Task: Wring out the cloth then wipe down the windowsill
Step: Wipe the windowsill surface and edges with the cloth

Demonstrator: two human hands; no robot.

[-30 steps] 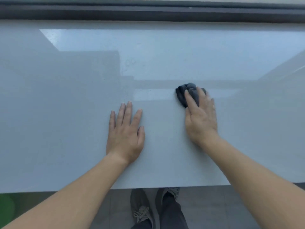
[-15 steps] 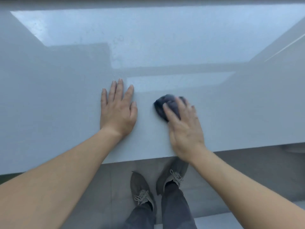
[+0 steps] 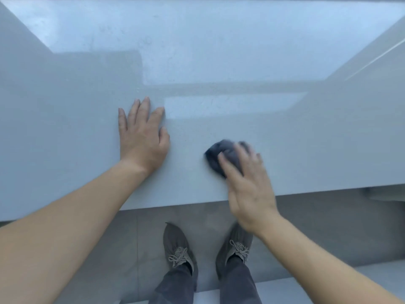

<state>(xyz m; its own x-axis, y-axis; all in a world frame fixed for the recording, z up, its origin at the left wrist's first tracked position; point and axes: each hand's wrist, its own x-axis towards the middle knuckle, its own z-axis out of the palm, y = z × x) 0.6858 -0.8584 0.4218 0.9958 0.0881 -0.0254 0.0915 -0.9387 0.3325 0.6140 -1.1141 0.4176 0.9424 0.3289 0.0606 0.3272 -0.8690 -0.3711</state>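
A dark grey cloth point(image 3: 215, 155), bunched into a wad, lies on the glossy pale grey windowsill point(image 3: 219, 62) close to its front edge. My right hand point(image 3: 247, 183) presses down on the cloth with straight fingers laid over it; the hand and cloth are blurred by motion. Most of the cloth is hidden under those fingers. My left hand point(image 3: 142, 137) rests flat on the sill to the left of the cloth, fingers spread and apart from it, holding nothing.
The sill's front edge point(image 3: 153, 207) runs across the lower middle of the view. Below it are a grey tiled floor point(image 3: 328, 227) and my two grey shoes point(image 3: 178, 249). Reflections of the window lie on the sill's far part.
My right hand has dragged the cloth toward me, from the middle of the sill to near its front edge. The left hand stays flat. The view has tilted further down.
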